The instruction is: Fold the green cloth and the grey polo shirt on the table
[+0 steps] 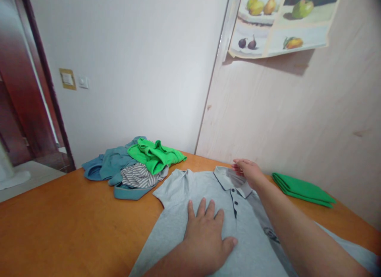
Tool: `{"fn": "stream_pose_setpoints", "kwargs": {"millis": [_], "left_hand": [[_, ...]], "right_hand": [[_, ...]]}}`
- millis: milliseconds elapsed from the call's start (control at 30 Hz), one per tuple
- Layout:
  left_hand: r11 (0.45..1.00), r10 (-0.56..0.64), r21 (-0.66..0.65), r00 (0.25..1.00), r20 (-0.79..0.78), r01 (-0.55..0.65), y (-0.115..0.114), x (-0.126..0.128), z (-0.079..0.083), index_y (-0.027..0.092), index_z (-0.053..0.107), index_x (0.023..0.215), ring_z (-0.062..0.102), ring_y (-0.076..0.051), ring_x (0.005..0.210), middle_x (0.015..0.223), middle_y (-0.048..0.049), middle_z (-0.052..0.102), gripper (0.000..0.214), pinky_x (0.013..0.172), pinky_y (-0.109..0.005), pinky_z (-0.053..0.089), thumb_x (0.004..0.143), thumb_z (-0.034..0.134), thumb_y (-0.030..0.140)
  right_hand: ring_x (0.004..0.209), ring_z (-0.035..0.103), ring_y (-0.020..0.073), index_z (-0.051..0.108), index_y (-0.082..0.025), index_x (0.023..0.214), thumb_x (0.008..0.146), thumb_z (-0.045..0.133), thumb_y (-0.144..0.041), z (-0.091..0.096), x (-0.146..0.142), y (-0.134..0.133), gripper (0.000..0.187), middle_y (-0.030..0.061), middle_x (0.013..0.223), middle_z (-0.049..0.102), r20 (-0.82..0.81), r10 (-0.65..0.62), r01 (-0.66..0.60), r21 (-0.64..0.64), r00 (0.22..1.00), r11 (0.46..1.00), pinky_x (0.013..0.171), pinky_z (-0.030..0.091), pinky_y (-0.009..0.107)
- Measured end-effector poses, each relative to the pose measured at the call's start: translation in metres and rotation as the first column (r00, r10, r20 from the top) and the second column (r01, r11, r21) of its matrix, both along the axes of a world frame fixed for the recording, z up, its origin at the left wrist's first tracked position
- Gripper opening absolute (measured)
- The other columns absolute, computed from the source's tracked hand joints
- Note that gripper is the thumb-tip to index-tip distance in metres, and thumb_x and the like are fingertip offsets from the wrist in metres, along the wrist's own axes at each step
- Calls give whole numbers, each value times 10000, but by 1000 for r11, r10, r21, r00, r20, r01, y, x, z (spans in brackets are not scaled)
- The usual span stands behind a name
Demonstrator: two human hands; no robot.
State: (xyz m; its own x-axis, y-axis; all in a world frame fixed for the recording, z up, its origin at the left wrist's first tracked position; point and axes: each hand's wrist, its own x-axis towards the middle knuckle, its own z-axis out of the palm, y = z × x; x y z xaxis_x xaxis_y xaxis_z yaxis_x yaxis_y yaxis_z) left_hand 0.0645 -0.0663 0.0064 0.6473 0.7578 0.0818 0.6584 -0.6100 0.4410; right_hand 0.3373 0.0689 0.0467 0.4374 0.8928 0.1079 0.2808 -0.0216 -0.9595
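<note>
A light grey polo shirt (178,225) lies spread face up on the table, its collar towards the wall and its dark buttons showing. My left hand (205,233) rests flat on the chest, fingers spread. At the right side of the collar (224,179) is my right hand (248,172), fingers stretched out to the left; whether they touch the cloth is hard to tell. My right forearm covers part of the shirt's right side, where a darker grey part with a dark print shows.
Left of the shirt sits a loose pile of clothes: a bright green garment (156,154), a blue-grey one (116,162) and a striped one (139,176). A folded green cloth (302,189) lies at the right by the wall. The orange-brown table (74,225) runs along the wall.
</note>
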Motion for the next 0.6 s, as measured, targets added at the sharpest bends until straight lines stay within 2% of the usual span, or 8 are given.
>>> {"fn": "stream_pose_setpoints", "kwargs": {"millis": [100, 200, 300, 467, 533, 600], "left_hand": [[999, 28, 39, 999, -40, -26, 3, 3, -6, 266, 418, 1497, 58, -386, 1500, 1609, -133, 262, 799, 1127, -688, -86, 881, 293, 757], [996, 32, 83, 998, -54, -27, 6, 4, -11, 271, 430, 1491, 80, -387, 1498, 1605, -131, 273, 813, 1128, -693, -63, 872, 273, 775], [994, 32, 102, 997, -65, -25, 7, 5, -13, 277, 434, 1488, 87, -379, 1499, 1604, -126, 277, 813, 1130, -694, -46, 873, 259, 779], [994, 33, 102, 995, -93, -24, 7, 4, -10, 282, 423, 1495, 68, -362, 1505, 1608, -114, 270, 798, 1137, -684, -34, 884, 250, 765], [994, 36, 105, 995, -96, -26, 7, 4, -10, 282, 422, 1496, 74, -366, 1504, 1608, -113, 271, 795, 1137, -684, -34, 886, 252, 763], [994, 36, 105, 994, -100, -26, 7, 4, -10, 283, 423, 1496, 85, -373, 1501, 1606, -115, 275, 793, 1135, -687, -33, 886, 256, 761]], "right_hand": [[789, 684, 153, 636, -159, 1050, 937, 529, -338, -3, 48, -18, 237, 110, 978, 719, 95, -193, 200, -60, 976, 978, 648, 527, 238], [921, 656, 185, 622, -153, 1143, 965, 545, -369, -12, 85, -38, 290, 111, 1130, 663, 230, -283, 321, -152, 931, 935, 783, 555, 338], [1046, 620, 211, 597, -200, 1233, 951, 590, -374, -23, 106, -54, 331, 86, 1269, 597, 352, -238, 334, -243, 905, 911, 886, 542, 422], [1066, 613, 218, 596, -209, 1238, 956, 581, -377, -36, 114, -67, 328, 83, 1293, 585, 469, -95, 282, -346, 878, 895, 898, 538, 426], [1022, 629, 211, 611, -190, 1210, 949, 591, -377, -39, 110, -67, 321, 83, 1240, 615, 481, -34, 235, -364, 876, 901, 866, 548, 405], [864, 657, 187, 668, -141, 1083, 910, 638, -344, -40, 104, -64, 269, 68, 1020, 689, 487, 22, 181, -366, 873, 913, 747, 546, 320]]}}
